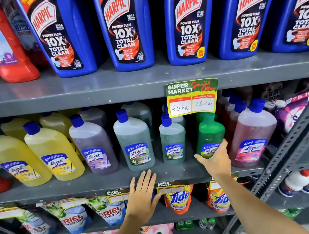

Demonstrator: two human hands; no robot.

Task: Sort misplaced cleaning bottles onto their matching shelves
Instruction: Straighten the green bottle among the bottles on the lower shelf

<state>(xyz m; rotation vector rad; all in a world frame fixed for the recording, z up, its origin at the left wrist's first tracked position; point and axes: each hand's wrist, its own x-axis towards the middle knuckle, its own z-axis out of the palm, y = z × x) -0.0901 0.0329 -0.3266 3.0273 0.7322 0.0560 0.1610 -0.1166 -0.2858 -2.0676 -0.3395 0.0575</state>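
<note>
My right hand (pixel 215 160) grips the base of a bright green Lizol bottle (pixel 210 131) standing on the middle shelf (pixel 103 184), between a small grey-green Lizol bottle (pixel 172 140) and a pink one (pixel 252 133). My left hand (pixel 143 193) hovers flat with fingers apart at the front edge of that shelf, below a larger grey-green Lizol bottle (pixel 134 141). Further left stand a purple Lizol bottle (pixel 92 144) and yellow ones (pixel 53 151). A yellow price tag (pixel 192 98) hangs over the green bottle's cap.
Blue Harpic bottles (pixel 124 26) line the top shelf, with a red bathroom cleaner (pixel 2 38) at the left. Ariel (pixel 111 211) and Tide (pixel 178 198) pouches fill the shelf below. A slanted metal brace (pixel 297 137) crosses at the right.
</note>
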